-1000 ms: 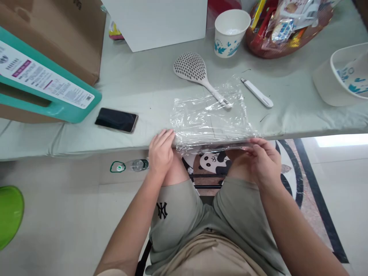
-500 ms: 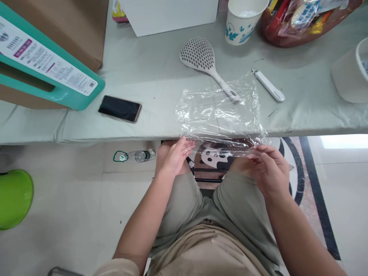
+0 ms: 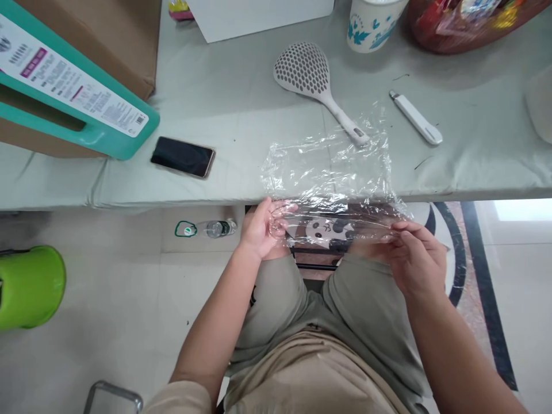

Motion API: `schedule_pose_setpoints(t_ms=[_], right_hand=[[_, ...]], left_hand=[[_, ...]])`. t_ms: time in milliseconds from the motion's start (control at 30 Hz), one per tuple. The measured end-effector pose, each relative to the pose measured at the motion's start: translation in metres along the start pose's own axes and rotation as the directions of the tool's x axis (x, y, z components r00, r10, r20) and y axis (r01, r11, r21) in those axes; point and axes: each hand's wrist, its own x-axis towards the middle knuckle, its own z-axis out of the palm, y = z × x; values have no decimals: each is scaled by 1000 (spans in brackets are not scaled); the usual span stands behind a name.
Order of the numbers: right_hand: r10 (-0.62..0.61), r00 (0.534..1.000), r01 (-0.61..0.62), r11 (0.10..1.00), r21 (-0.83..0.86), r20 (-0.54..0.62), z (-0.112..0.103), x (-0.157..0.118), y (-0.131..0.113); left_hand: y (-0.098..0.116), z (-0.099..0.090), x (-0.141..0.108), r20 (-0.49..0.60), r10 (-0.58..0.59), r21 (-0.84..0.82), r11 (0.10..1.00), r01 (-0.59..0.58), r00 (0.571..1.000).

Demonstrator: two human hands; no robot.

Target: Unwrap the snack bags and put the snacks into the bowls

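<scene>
Hanging partly off the table [image 3: 241, 115], the clear bag [image 3: 334, 175] is pinched by the right hand [image 3: 418, 256] and touched by the left hand [image 3: 261, 230], fingers loosely spread; if tugged sharply, the overlapping spoon [image 3: 326, 96] could be dragged.

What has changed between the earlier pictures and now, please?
The left hand has moved right, off the table, to the left end of the clear plastic, whose near edge is closer to the lap. The right hand still holds the plastic; skimmer and phone stayed put.
</scene>
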Motion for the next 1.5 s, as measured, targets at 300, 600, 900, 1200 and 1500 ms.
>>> schedule_pose_setpoints(t_ms=[300,600,900,1200,1500], right_hand=[[-100,994,100,995,21,42,-16,6,-1],[-17,1000,15,992,127,14,-9,-3,-3],[4,729,27,999,-35,684,34,-84,24],[23,638,110,987,-120,770,62,-85,19],[-156,604,306,951,-46,782,32,-84,10]], left_hand=[[-2,-2,3,-10,236,95,968,-234,972],[-1,3,-1,45,287,158,944,-290,957],[-17,17,0,50,348,143,925,-352,936],[-17,8,0,17,371,132,919,-370,928],[-13,-1,-6,59,24,-105,994,-18,998]])
